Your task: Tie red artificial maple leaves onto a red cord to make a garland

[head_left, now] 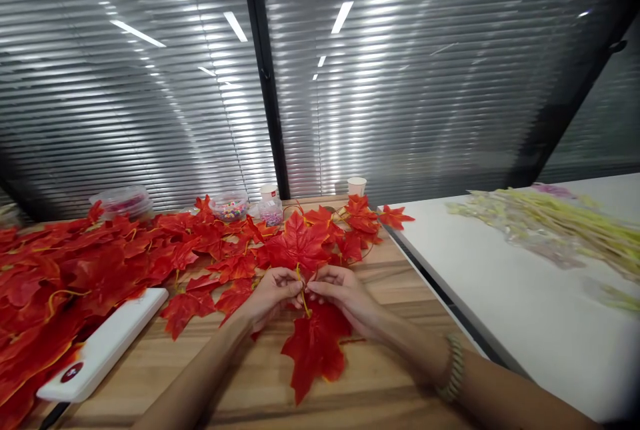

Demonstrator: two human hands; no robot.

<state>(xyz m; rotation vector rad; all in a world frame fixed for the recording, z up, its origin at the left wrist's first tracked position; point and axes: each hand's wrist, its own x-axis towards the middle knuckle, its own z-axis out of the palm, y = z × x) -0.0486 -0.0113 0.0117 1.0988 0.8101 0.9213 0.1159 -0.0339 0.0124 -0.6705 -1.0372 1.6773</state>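
Note:
Both hands meet over the wooden table, pinching the thin yellow stem (305,303) of red artificial maple leaves. My left hand (274,293) is closed, thumb and fingertips on the stem from the left. From the right, my right hand (346,297) pinches the same spot with thumb and forefinger. One large maple leaf (300,240) spreads out above the fingertips. Another maple leaf (319,347) hangs below them, towards me. The exact join between the fingertips is too small to make out.
Many red leaves (115,257) cover the table's left side. A white power strip (107,343) lies at left. Tubs of beads (229,207) and a paper cup (357,185) stand at the back. A white table (480,270) at right bears yellow-green stems (565,220).

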